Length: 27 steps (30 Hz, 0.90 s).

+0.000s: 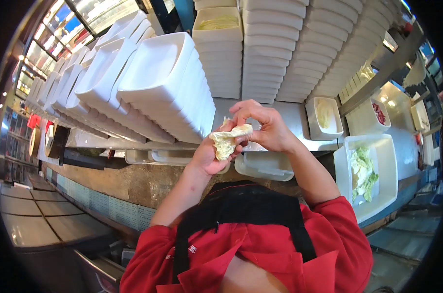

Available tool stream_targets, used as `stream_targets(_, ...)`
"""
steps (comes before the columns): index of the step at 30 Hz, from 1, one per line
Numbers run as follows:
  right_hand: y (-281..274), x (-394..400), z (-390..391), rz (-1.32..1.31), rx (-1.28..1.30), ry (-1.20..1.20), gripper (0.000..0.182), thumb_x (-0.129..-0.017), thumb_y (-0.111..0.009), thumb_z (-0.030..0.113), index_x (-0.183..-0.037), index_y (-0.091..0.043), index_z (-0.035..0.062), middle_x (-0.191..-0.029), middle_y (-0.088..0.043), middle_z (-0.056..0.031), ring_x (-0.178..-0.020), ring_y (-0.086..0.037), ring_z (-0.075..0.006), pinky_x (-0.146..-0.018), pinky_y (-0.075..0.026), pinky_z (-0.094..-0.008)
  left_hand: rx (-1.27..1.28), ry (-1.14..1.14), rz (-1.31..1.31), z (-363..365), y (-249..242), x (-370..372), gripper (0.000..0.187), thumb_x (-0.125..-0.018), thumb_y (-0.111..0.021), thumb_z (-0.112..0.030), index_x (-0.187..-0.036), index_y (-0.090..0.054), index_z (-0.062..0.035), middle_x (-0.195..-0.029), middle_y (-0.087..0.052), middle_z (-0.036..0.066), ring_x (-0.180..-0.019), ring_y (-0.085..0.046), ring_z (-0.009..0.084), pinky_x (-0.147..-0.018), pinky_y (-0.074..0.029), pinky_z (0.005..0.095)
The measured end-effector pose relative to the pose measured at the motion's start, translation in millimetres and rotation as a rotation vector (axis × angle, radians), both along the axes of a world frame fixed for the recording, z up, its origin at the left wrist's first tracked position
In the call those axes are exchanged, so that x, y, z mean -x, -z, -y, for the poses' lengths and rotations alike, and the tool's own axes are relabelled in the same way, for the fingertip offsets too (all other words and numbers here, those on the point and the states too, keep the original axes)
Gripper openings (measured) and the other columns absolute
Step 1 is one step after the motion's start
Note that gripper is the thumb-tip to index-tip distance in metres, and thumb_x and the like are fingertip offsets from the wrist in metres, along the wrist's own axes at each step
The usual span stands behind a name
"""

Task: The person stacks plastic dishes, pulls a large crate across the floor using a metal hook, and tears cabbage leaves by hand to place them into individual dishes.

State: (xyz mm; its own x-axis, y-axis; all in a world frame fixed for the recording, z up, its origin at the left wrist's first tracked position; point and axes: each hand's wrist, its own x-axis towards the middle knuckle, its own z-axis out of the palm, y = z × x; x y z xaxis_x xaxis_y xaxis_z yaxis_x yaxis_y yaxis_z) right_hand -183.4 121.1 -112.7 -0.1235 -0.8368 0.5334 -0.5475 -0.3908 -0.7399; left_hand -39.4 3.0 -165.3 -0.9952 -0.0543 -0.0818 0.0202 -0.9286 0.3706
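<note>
A pale, crumpled cabbage leaf is held in front of my chest, above the edge of the metal counter. My left hand cups it from below, with its fingers partly hidden behind the leaf. From the right, my right hand pinches the leaf's upper edge between thumb and fingers. Off to the right stands a large white tub holding loose green and pale cabbage leaves. A small white dish with a pale leaf in it sits on the counter nearer my right hand.
Tall stacks of white rectangular dishes rise at left, and more stacks line the back. One top dish contains pale leaves. Beneath the counter edge is a translucent bin. Red pieces lie in a container at right, near a metal post.
</note>
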Motion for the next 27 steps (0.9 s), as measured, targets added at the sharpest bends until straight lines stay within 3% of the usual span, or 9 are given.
stream_targets(6, 6, -17, 11, 0.179, 0.029, 0.055, 0.023, -0.079, -0.067, 0.003, -0.092, -0.048, 0.0021, -0.090, -0.056, -0.0050, -0.079, -0.055, -0.0120, -0.072, -0.046, -0.0258, -0.112, 0.069, 0.060, -5, -2, -4, 0.038, -0.089, -0.048, -0.043, -0.112, -0.055, -0.0140, -0.104, -0.060, 0.009, -0.096, -0.057, 0.0227, -0.076, -0.048, 0.0385)
stream_targets(9, 9, -34, 16, 0.216, 0.117, 0.158, 0.023, -0.082, -0.063, 0.002, -0.097, -0.045, 0.0015, -0.087, -0.053, -0.0039, -0.074, -0.050, -0.0070, -0.064, -0.042, -0.0197, -0.268, -0.086, 0.233, 0, 10, -3, 0.037, -0.090, -0.045, -0.043, -0.111, -0.054, -0.0139, -0.102, -0.060, 0.007, -0.092, -0.057, 0.0211, -0.072, -0.048, 0.0342)
stream_targets(14, -10, -40, 32, 0.124, 0.239, 0.526, 0.020, -0.084, -0.061, 0.001, -0.098, -0.046, 0.0023, -0.083, -0.048, 0.0009, -0.072, -0.043, -0.0038, -0.062, -0.040, -0.0176, -0.423, -0.084, 0.052, -1, 11, -6, 0.041, -0.091, -0.044, -0.037, -0.111, -0.051, -0.0019, -0.100, -0.058, 0.012, -0.090, -0.057, 0.0244, -0.071, -0.051, 0.0329)
stream_targets(15, -19, -35, 39, 0.265, 0.315, 0.573, 0.021, -0.082, -0.064, 0.003, -0.095, -0.048, 0.0020, -0.078, -0.050, 0.0002, -0.066, -0.045, -0.0053, -0.057, -0.040, -0.0199, -0.417, -0.092, 0.035, 1, 15, -9, 0.041, -0.091, -0.044, -0.037, -0.111, -0.051, -0.0019, -0.100, -0.058, 0.012, -0.090, -0.057, 0.0244, -0.071, -0.051, 0.0329)
stream_targets(17, -61, -34, 57, 0.561, 0.498, 0.493, 0.014, -0.086, -0.059, 0.003, -0.094, -0.048, 0.0001, -0.083, -0.055, -0.0029, -0.069, -0.048, -0.0062, -0.061, -0.043, -0.0191, -0.656, -0.008, 0.084, 6, 19, -16, 0.044, -0.087, -0.051, -0.031, -0.116, -0.047, 0.0018, -0.106, -0.054, 0.018, -0.091, -0.055, 0.0286, -0.072, -0.050, 0.0333)
stream_targets(20, -108, -22, 93, 0.515, 0.477, 0.392, 0.018, -0.085, -0.061, 0.008, -0.094, -0.048, -0.0010, -0.082, -0.057, -0.0063, -0.072, -0.051, -0.0064, -0.060, -0.043, -0.0210, -0.467, -0.053, 0.067, 6, 16, -26, 0.046, -0.088, -0.050, -0.033, -0.112, -0.047, 0.0058, -0.104, -0.054, 0.018, -0.089, -0.057, 0.0262, -0.072, -0.051, 0.0328)
stream_targets(22, -133, -19, 133, 0.283, 0.252, 0.455, 0.026, -0.083, -0.064, 0.017, -0.091, -0.049, -0.0029, -0.078, -0.057, -0.0103, -0.073, -0.054, -0.0102, -0.059, -0.044, -0.0259, -0.371, -0.042, 0.049, 13, 14, -33, 0.045, -0.088, -0.052, -0.035, -0.107, -0.049, 0.0064, -0.099, -0.056, 0.017, -0.086, -0.058, 0.0250, -0.070, -0.052, 0.0314)
stream_targets(25, -147, -36, 188, -0.023, -0.136, 0.605, 0.033, -0.082, -0.062, 0.026, -0.089, -0.051, -0.0045, -0.086, -0.060, -0.0234, -0.081, -0.060, -0.0343, -0.071, -0.046, -0.0408, -0.328, -0.080, 0.081, 20, 18, -41, 0.043, -0.088, -0.053, -0.034, -0.104, -0.050, 0.0057, -0.096, -0.056, 0.016, -0.085, -0.058, 0.0250, -0.070, -0.052, 0.0317)
stream_targets(27, -123, -48, 215, -0.281, -0.275, 0.706, 0.031, -0.085, -0.058, 0.025, -0.095, -0.048, -0.0018, -0.088, -0.062, -0.0224, -0.091, -0.060, -0.0351, -0.075, -0.047, -0.0407, -0.334, -0.071, 0.064, 24, 12, -48, 0.038, -0.088, -0.053, -0.031, -0.102, -0.051, 0.0042, -0.096, -0.056, 0.016, -0.084, -0.058, 0.0248, -0.070, -0.051, 0.0307)
